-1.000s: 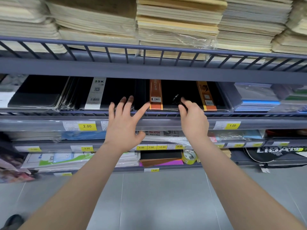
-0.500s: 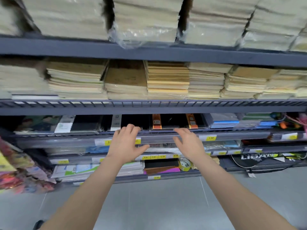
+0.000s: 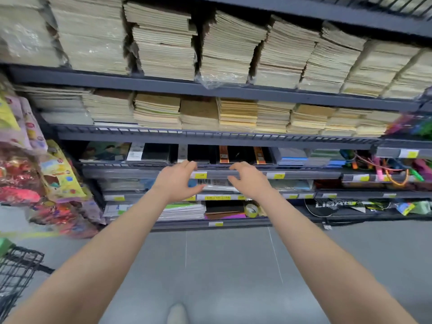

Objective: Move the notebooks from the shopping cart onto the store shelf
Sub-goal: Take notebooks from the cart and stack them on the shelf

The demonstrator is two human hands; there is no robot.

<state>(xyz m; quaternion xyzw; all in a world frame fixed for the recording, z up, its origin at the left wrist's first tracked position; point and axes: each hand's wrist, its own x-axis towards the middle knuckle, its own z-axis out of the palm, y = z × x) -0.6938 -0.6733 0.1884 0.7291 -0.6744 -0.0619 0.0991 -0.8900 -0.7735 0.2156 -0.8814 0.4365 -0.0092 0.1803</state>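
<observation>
Black notebooks with orange bands (image 3: 236,155) lie flat on the store shelf (image 3: 304,174), behind its rail of yellow price tags. My left hand (image 3: 177,181) and my right hand (image 3: 250,178) hover side by side just in front of that rail, fingers loosely curled, holding nothing. A corner of the black wire shopping cart (image 3: 16,272) shows at the lower left; its contents are out of view.
Stacks of cream paper pads (image 3: 233,115) fill the upper shelves. Colourful packets (image 3: 35,174) hang at the left, pens and cords (image 3: 392,169) sit at the right. Lower shelves hold coloured paper and a tape roll (image 3: 251,210). Grey tiled floor (image 3: 222,265) lies below.
Both hands have drawn back from the black notebooks to the shelf's front rail. The view has pulled away and widened, bringing the cart corner and top shelves into sight.
</observation>
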